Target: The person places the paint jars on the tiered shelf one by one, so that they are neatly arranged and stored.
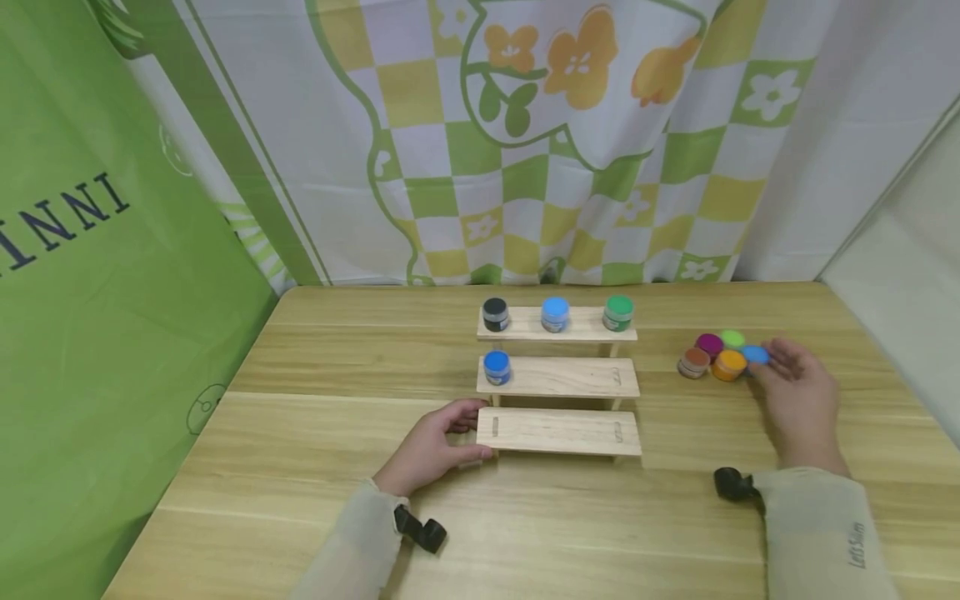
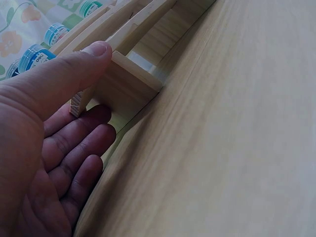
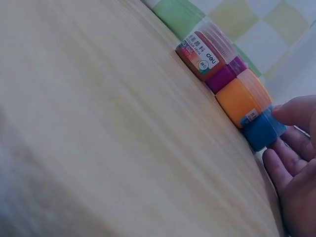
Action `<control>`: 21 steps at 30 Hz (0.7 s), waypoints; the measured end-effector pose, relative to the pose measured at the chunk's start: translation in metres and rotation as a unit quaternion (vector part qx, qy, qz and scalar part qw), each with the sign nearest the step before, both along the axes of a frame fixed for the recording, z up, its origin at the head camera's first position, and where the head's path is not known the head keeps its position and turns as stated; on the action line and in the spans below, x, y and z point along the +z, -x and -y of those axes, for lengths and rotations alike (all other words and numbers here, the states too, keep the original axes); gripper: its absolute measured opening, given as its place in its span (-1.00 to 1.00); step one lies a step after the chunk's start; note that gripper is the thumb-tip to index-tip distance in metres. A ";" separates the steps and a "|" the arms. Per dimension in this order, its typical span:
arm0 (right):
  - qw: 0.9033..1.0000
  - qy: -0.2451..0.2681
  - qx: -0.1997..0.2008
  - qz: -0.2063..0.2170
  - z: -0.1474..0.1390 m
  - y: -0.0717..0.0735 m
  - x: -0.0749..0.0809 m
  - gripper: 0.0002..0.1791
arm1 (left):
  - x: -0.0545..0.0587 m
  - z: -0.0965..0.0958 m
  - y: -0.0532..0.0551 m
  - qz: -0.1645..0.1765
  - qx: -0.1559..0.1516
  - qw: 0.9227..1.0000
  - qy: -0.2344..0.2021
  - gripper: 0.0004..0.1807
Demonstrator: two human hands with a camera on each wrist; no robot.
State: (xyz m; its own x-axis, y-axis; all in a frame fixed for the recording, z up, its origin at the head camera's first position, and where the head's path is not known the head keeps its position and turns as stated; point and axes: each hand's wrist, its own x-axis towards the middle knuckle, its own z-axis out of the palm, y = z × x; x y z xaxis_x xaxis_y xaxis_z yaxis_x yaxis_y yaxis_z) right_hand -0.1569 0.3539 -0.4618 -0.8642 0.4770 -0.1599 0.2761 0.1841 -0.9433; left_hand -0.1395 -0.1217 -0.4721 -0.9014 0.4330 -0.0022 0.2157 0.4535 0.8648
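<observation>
A three-tier wooden stand [image 1: 558, 431] stands mid-table. My left hand [image 1: 438, 446] grips the left end of its lowest board, the thumb on the front corner and the fingers bent at the end, as the left wrist view shows. Off to the right, my right hand [image 1: 802, 400] pinches a blue paint jar [image 3: 261, 132] between thumb and fingers. That jar sits against an orange paint jar [image 1: 728, 366] in a tight cluster with a brown jar [image 1: 694, 362], a purple jar [image 1: 708, 346] and a light green jar [image 1: 732, 339].
On the top tier are a black jar [image 1: 495, 315], a light blue jar [image 1: 555, 315] and a green jar [image 1: 618, 314]. A darker blue jar [image 1: 497, 367] occupies the middle tier's left end. Behind the wooden table [image 1: 337, 333] hangs a patterned curtain [image 1: 510, 192].
</observation>
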 end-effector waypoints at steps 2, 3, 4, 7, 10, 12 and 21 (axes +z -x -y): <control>1.000 -0.023 0.005 0.015 -0.001 0.000 -0.001 -0.22 | -0.001 0.000 0.000 -0.001 -0.001 1.000 -0.001 -0.31; 0.999 -0.028 0.006 0.021 -0.001 0.000 -0.001 -0.21 | -0.001 0.000 0.000 -0.001 -0.001 1.000 -0.001 -0.30; 0.999 -0.032 0.009 0.025 -0.002 0.000 -0.001 -0.21 | -0.001 0.000 0.000 -0.002 -0.001 1.000 -0.002 -0.31; 0.997 -0.062 0.014 0.039 -0.002 0.000 -0.003 -0.22 | -0.002 0.000 0.000 -0.003 -0.001 1.000 -0.003 -0.30; 0.996 -0.083 0.017 0.043 -0.002 0.000 -0.004 -0.23 | -0.003 0.001 0.000 -0.003 -0.003 1.000 -0.003 -0.30; 0.993 -0.104 0.017 0.043 -0.002 0.000 -0.005 -0.24 | -0.004 0.001 0.000 -0.005 -0.003 1.000 -0.003 -0.29; 0.993 -0.107 0.001 0.042 0.000 0.001 -0.003 -0.24 | -0.007 0.001 0.002 -0.006 -0.003 1.000 -0.005 -0.29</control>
State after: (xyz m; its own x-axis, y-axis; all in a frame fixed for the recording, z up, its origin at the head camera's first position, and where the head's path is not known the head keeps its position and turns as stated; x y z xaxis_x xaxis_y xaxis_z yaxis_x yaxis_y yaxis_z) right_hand -0.1575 0.3543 -0.4651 -0.8532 0.5059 -0.1266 0.3517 0.3789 -0.8560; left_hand -0.1410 -0.1232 -0.4786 -0.8990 0.4378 0.0126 0.2283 0.4438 0.8665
